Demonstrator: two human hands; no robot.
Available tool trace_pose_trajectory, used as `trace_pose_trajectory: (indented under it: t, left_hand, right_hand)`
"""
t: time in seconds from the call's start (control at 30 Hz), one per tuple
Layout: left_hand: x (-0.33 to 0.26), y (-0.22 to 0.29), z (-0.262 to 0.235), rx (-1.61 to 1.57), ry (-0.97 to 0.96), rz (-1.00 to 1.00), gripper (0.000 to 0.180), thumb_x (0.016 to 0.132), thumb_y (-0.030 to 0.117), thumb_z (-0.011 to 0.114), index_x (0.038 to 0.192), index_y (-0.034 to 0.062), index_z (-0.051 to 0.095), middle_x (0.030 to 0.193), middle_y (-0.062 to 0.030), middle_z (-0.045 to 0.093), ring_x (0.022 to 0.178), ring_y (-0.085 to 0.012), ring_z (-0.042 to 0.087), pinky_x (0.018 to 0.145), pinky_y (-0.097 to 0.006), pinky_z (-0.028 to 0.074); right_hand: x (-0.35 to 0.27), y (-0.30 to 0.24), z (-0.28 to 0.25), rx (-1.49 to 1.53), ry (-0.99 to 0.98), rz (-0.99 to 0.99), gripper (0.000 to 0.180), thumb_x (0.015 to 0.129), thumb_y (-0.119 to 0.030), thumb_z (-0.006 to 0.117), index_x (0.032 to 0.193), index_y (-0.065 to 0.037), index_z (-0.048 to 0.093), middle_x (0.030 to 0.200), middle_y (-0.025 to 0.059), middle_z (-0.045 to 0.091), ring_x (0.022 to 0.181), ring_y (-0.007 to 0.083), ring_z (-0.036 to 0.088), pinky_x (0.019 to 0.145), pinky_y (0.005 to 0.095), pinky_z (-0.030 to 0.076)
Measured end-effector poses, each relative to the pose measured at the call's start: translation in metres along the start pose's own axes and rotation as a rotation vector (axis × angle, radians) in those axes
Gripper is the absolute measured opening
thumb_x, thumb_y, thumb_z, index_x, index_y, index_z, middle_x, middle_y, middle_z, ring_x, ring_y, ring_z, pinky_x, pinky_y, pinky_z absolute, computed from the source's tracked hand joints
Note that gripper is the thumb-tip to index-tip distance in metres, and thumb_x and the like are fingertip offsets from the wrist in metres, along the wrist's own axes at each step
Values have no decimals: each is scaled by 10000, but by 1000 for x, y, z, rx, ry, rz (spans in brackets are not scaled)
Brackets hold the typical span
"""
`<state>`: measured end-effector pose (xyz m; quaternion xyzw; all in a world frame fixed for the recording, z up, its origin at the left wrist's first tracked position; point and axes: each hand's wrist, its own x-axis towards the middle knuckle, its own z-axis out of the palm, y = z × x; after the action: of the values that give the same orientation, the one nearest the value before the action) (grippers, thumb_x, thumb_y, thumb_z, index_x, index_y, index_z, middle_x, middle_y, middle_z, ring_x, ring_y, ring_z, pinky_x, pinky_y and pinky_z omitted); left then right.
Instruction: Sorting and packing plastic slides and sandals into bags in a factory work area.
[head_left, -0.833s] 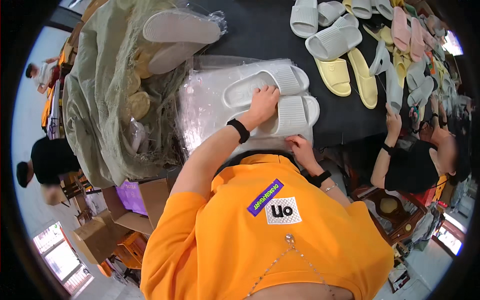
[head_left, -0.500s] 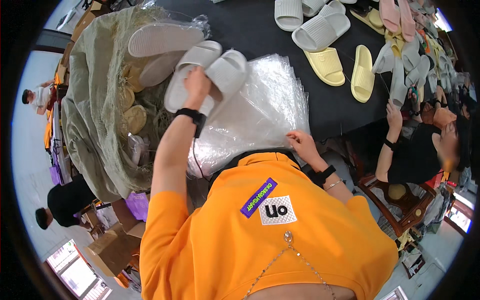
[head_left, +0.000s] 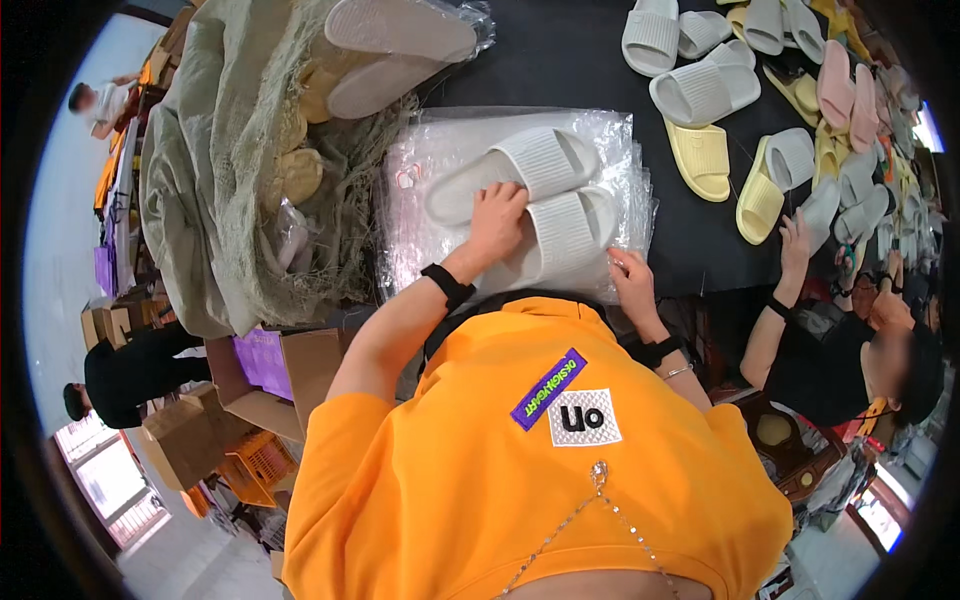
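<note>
A pair of light grey slide slippers [head_left: 550, 162] lies side by side over a stack of clear plastic bags [head_left: 425, 235], straps toward the right. My left hand [head_left: 497, 222] is closed on the slippers, its fingers bent over their inner edges near the straps. At the right edge of the stack, my right hand [head_left: 632, 280] pinches the edge of a plastic bag between thumb and fingers, close to the slippers' toe end. Whether the slippers are inside a bag or on top of one cannot be made out.
A frayed woven sack [head_left: 235, 190] with bagged slippers [head_left: 395, 50] stands at the left. Yellow slippers [head_left: 700, 165] and grey slippers [head_left: 705, 90] lie on the dark table [head_left: 560, 70]. A co-worker's hand [head_left: 795, 245] is near them. Cardboard boxes [head_left: 190, 435] stand lower left.
My left hand has carried the grey slippers from beside the sack rightward onto the bag stack, turning them so their straps point right. My right hand stays at the stack's edge.
</note>
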<state>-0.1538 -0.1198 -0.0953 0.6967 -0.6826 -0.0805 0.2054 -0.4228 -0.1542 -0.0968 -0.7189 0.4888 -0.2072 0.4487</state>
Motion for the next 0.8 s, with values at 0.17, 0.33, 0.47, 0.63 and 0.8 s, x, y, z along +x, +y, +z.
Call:
trace_pose_trajectory:
  t: [0.17,0.33,0.47,0.63,0.8]
  left_hand:
    - [-35,-76,-30,146,12,-214,292,667,69,557,958,74,544,1028,-120,526,975,-331,471,800,-459,376]
    - [-70,-142,-71,18,213,-482,191,734,42,512,920,-2,520,958,-163,528,939,-389,455,809,-456,383]
    - [-43,-106,-105,-5,292,-290,139,703,18,504,837,-17,497,870,-181,507,873,-399,450,752,-455,373]
    - [23,-25,-90,-64,271,-8,171,632,-14,534,800,-1,508,854,-188,523,839,-388,481,702,-453,390]
    - [55,11,-14,11,-72,71,204,687,32,529,891,40,535,963,-114,549,928,-316,502,749,-452,405]
  right_hand:
    - [-3,1,-3,2,-24,-19,270,778,-38,550,1041,1,599,827,109,516,701,210,536,635,282,423]
    - [-5,-2,3,-269,107,-140,307,752,-89,586,1057,-57,598,1074,135,488,944,280,497,813,393,392]
    - [5,-25,10,-602,159,-450,376,740,-203,617,1107,-134,583,1277,143,416,1191,357,341,964,532,241]
    - [25,-51,35,-690,-168,-536,556,724,-452,612,1205,-186,531,1347,154,371,1277,373,246,1001,597,138]
    - [35,-2,57,-536,-351,-528,688,723,-622,534,1281,-226,460,1377,132,340,1297,318,240,1009,614,70]
